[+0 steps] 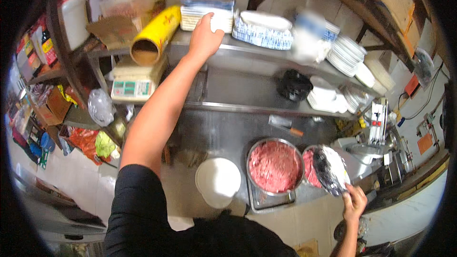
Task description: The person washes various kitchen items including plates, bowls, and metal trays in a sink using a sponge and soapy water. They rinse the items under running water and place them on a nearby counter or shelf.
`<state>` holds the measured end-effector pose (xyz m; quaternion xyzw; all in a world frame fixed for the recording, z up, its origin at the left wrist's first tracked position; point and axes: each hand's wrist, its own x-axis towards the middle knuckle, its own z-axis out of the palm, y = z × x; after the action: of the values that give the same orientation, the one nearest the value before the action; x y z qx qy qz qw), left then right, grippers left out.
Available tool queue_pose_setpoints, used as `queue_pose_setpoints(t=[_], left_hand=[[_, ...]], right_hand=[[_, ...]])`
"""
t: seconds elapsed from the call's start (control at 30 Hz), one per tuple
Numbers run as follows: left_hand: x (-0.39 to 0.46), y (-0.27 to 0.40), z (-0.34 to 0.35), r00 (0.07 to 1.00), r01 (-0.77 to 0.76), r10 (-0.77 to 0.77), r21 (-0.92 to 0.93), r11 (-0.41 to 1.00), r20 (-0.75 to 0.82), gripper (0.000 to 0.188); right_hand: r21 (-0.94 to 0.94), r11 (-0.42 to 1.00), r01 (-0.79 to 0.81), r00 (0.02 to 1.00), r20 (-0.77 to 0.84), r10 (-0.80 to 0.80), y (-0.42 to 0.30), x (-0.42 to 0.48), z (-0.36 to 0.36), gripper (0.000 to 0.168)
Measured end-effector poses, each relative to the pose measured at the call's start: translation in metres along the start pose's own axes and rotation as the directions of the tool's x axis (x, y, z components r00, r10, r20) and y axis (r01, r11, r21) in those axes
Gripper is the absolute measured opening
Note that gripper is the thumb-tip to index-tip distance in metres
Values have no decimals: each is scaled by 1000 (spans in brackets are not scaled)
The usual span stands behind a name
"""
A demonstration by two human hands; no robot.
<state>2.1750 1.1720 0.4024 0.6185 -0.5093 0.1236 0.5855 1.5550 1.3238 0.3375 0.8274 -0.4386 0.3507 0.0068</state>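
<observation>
My left hand [207,39] reaches up to a stack of white dishes with blue edges [187,16] on the upper steel shelf; whether it grips one is hidden. Down at the right, my right hand [353,201] pinches the edge of a dish covered with dark and clear plastic [330,171]. That dish is tilted over a bowl of red meat [310,167]. Beside it, a round metal bowl [303,166] full of minced meat [275,166] rests on a tray [273,205]. Two white round containers or lids [217,182] lie to the left of the bowl.
A cleaver [280,121] lies on the steel counter [228,128] behind the bowl. The shelves hold a yellow tube [157,34], a scale [134,87], blue-patterned oval dishes [264,35], stacked plates [346,57] and a black plastic bundle [294,85]. Produce bags [85,141] stand at left.
</observation>
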Motion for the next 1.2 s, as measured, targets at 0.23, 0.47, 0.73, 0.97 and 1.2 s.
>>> queue_pose_setpoints(t=[0.23,0.47,0.73,0.97,1.2], left_hand=[[-339,-6,-60,537,824,-203,-456,336,819,58],[-496,-32,-118,255,818,-733,-545,-185,631,34],[-572,-104,-166,178,797,-889,-591,-121,421,25],[-624,-170,-155,202,917,-905,-397,40,374,17],[-612,-117,-125,30,993,-831,82,90,555,30]], right_hand=[[333,934,131,965,174,-198,-50,27,171,26],[599,730,329,605,460,-650,-155,-29,339,41],[518,745,-420,758,652,-27,-63,-125,451,26],[38,308,-950,209,814,542,-43,-144,443,35],[76,347,-935,225,882,414,-16,-161,473,32]])
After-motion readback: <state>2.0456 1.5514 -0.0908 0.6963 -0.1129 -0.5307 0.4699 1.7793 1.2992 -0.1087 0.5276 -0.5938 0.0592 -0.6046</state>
